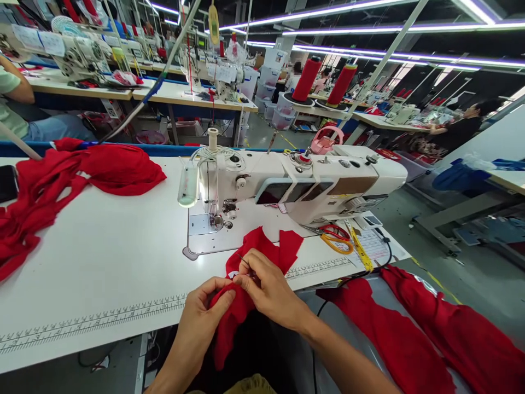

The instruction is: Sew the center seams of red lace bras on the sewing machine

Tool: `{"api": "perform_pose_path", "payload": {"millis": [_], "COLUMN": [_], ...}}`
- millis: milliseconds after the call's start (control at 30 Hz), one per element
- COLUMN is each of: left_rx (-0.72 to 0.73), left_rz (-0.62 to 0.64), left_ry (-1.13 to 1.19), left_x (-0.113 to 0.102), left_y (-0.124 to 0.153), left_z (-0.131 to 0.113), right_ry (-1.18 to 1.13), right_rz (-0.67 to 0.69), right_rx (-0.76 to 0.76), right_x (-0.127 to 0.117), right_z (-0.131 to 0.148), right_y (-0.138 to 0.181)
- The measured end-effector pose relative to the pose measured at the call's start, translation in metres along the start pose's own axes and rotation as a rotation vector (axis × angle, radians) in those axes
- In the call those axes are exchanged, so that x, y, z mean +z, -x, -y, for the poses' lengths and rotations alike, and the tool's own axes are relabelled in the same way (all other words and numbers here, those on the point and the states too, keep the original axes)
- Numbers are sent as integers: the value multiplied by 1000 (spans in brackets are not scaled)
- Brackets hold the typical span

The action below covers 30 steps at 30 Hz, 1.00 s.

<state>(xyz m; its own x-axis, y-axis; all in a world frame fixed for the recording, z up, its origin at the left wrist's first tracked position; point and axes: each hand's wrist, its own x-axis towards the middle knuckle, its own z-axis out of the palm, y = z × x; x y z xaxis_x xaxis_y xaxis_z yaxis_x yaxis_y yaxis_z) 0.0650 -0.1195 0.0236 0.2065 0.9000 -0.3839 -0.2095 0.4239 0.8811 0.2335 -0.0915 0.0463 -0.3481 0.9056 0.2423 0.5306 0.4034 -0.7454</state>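
A piece of red fabric [226, 334] hangs over the front edge of the sewing table, its upper part lying on the tabletop. My left hand [200, 313] pinches its edge between thumb and fingers. Close beside it, my right hand [268, 287] is closed at the same fabric, and a thin dark pointed tool [243, 259] sticks out from its fingers; its kind is hidden by the hand. A small white patch shows on the fabric between the hands. Behind them stands a white sewing machine [262, 164], its needle area left of my hands.
Red-handled scissors [336, 232], orange-handled scissors [337, 244] and a yellow tape measure [361, 249] lie at the right. A heap of red cloth [123, 169] covers the table's left. More red pieces [394, 334] rest low at the right. Other people sit at machines beyond.
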Motion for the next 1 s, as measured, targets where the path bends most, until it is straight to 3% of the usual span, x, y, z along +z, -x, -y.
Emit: {"api": "perform_pose_path", "payload": {"millis": [167,300,367,433,467,533,600,667,800,867,1000], "left_rx": [-31,-50,-70,-74,-65,-38,10,92,198,101,-157], "left_rz": [7,40,69,79,72,58,45,16,-124,-136,-19], "left_ry": [48,73,63,39,30,14,-19,-104,-212,-131,128], "left_x": [1,2,-3,-10,-14,-19,-22,-25,-28,-28,-24], "left_y": [-1,1,3,4,5,4,3,3,7,12,18], "left_z": [-4,-11,-13,-14,-14,-14,-13,-11,-7,-9,-19], "right_ry": [299,686,790,780,703,463,264,219,355,393,391], "right_rz": [-145,-271,-411,-504,-486,-317,-110,-4,-101,-170,-199], "right_rx": [-123,-374,-360,-249,-231,-242,-275,-310,-429,-480,-551], "right_x": [16,18,6,-9,-16,-21,-17,-8,10,13,14], "right_z": [3,-10,-23,-32,-33,-27,-17,-8,-6,-9,-11], "right_y": [3,-7,-16,-23,-24,-21,-14,-8,-3,-3,1]}}
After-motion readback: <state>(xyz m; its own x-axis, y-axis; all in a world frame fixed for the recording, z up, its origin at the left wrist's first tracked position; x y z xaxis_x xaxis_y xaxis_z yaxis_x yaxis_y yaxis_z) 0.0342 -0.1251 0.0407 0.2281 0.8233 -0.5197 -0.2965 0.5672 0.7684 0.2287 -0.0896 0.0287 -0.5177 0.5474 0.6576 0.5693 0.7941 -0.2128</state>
